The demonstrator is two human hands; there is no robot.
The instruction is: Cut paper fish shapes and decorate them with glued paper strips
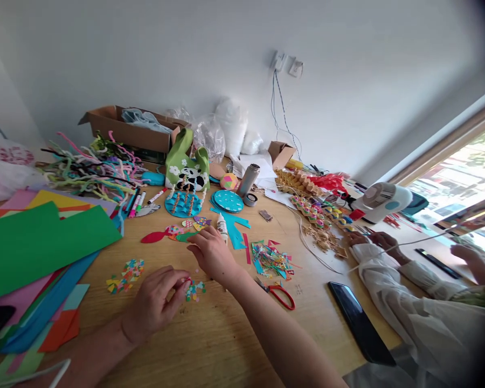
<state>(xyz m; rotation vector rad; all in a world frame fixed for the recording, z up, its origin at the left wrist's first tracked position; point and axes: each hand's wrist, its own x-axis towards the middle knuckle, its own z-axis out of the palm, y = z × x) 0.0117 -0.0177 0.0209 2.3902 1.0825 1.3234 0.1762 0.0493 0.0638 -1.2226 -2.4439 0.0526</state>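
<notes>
My left hand [157, 302] is closed in a pinch, with a tiny pink-red paper piece [189, 280] at the fingertips. Beside it lies a small heap of blue and green paper bits [195, 291]. My right hand [213, 254] reaches across with its fingers stretched out over a green paper fish [185, 236], partly covering it; whether it touches the fish is unclear. Just behind that hand is a white glue bottle [222, 226]. A red paper fish [153, 237] and several patterned fish cutouts [201, 221] lie nearby. More mixed paper bits [126, 276] are at the left.
Red-handled scissors [282, 297] and a pile of paper scraps [270, 258] lie right of my arm. Coloured sheets [40, 242] spread at left. A steel flask [249, 180] stands behind blue discs [228, 201]. Another person's hands [383, 242] work at right, near a phone [359, 323].
</notes>
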